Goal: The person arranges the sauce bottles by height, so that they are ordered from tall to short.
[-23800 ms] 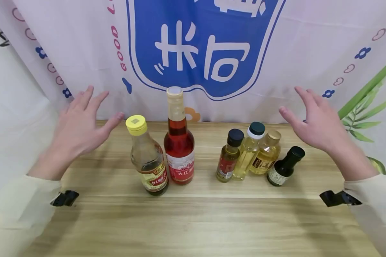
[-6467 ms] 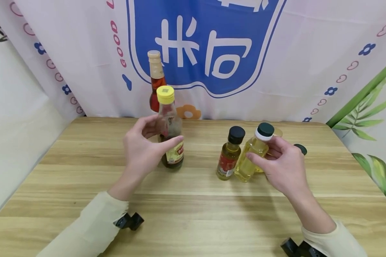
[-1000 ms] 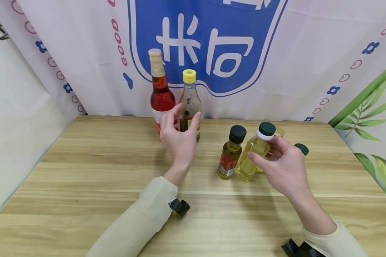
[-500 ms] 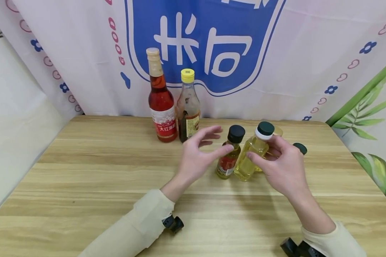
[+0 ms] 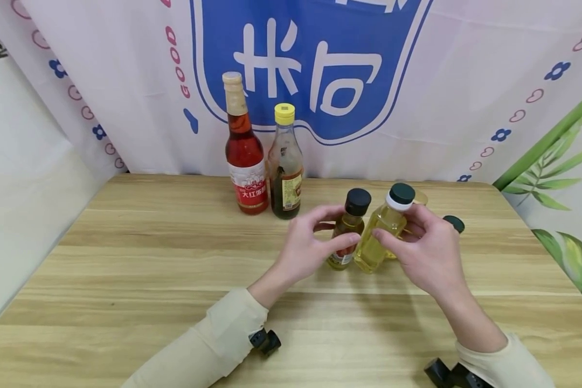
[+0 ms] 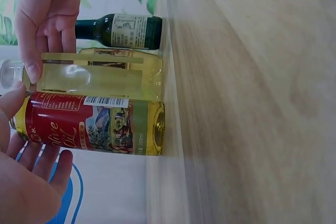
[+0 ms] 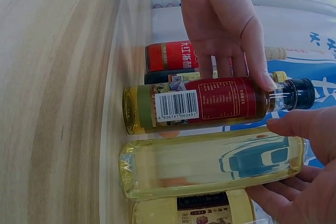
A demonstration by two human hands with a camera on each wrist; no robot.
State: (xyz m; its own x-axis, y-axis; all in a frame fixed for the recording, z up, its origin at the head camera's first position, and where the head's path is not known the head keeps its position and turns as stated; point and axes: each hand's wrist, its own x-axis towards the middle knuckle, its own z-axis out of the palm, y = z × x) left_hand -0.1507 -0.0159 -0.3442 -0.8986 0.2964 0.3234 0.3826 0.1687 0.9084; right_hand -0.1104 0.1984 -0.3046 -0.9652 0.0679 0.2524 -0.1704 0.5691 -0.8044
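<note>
In the head view my left hand [image 5: 305,250] is around the small olive oil bottle [image 5: 349,229], which has a black cap and a red label. Its thumb lies across the near side and the fingers reach behind; the left wrist view shows the label [image 6: 79,121] up close. My right hand [image 5: 429,250] grips a clear oil bottle [image 5: 378,237] with a dark green cap, thumb in front and fingers behind. Both bottles stand on the table side by side. A squat oil bottle [image 7: 194,208] is mostly hidden behind the right hand, as is a dark green bottle [image 6: 128,31].
At the back of the wooden table [image 5: 126,258], a tall red vinegar bottle [image 5: 246,161] stands beside a yellow-capped sauce bottle [image 5: 285,172]. A white printed cloth [image 5: 150,108] hangs along the table's far edge.
My left hand has let go of the yellow-capped bottle beside the red one, moved right and closed around the olive oil bottle. The right hand keeps its hold on the clear oil bottle.
</note>
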